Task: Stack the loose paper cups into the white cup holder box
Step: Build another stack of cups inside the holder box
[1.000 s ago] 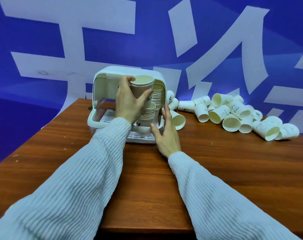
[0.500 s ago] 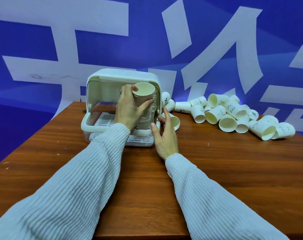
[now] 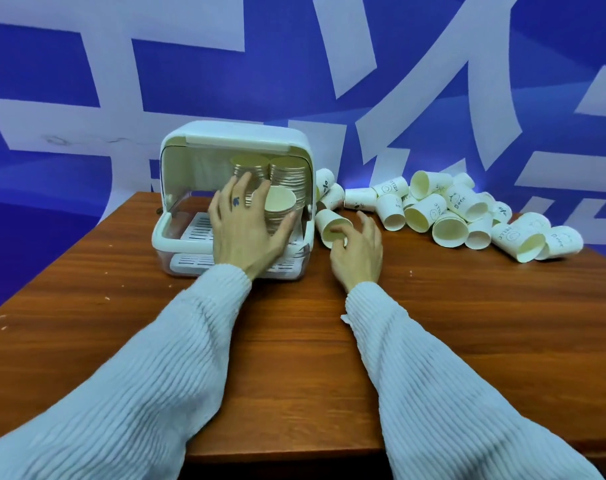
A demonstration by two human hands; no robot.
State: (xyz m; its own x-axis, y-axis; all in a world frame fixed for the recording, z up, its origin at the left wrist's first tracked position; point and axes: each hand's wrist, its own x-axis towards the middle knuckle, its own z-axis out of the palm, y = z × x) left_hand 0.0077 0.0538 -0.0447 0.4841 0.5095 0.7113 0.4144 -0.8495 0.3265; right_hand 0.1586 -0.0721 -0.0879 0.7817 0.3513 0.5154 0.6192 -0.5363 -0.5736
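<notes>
The left hand [image 3: 246, 226] is reaching into the open front of the white box [image 3: 235, 140], fingers spread and lying against the front stack of cups [image 3: 280, 206], thumb on its right side. It is touching or steadying rather than clearly gripping; whether the fingers are curling round the stack cannot be told. Two taller stacks [image 3: 270, 169] are standing behind it at the back of the box, rims up.

The right hand [image 3: 358, 251] is sitting just right of the box over the wooden table [image 3: 294, 358], fingers loosely curled around the mouth of a single cup [image 3: 331, 225]. The thumb seems to be at the rim, but a firm pinch is not confirmed.

That cup is lying on its side, long axis running away from the person and slightly left, open mouth facing the hand, base pointing at the box wall. It is touching or nearly touching the right hand and is well clear of the left, so the right hand is the nearer one for the pickup. It will probably need tipping upright before nesting.

The loose pile [image 3: 467, 216] is lying further right, mostly on their sides, mouths facing mixed directions.
</notes>
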